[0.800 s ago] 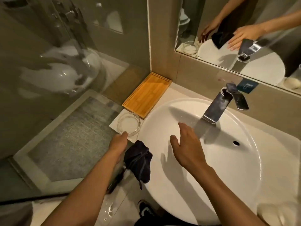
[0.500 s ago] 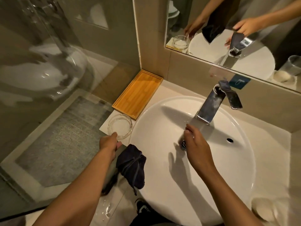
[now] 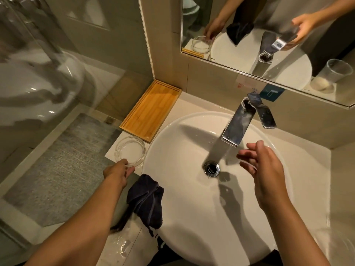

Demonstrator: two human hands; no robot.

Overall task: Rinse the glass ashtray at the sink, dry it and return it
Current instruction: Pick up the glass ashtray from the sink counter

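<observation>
Right hand (image 3: 266,169) withdrawn, left hand (image 3: 118,172) touching ashtray (image 3: 130,151)

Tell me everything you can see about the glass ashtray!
The ashtray is round, thick and made of clear glass, with a raised rim and a flat see-through bottom. It looks empty. It sits upright at the corner of the pale counter, between the wooden tray and the white sink. The left hand touches its near rim with the fingertips. Its reflection shows in the mirror too.
</observation>
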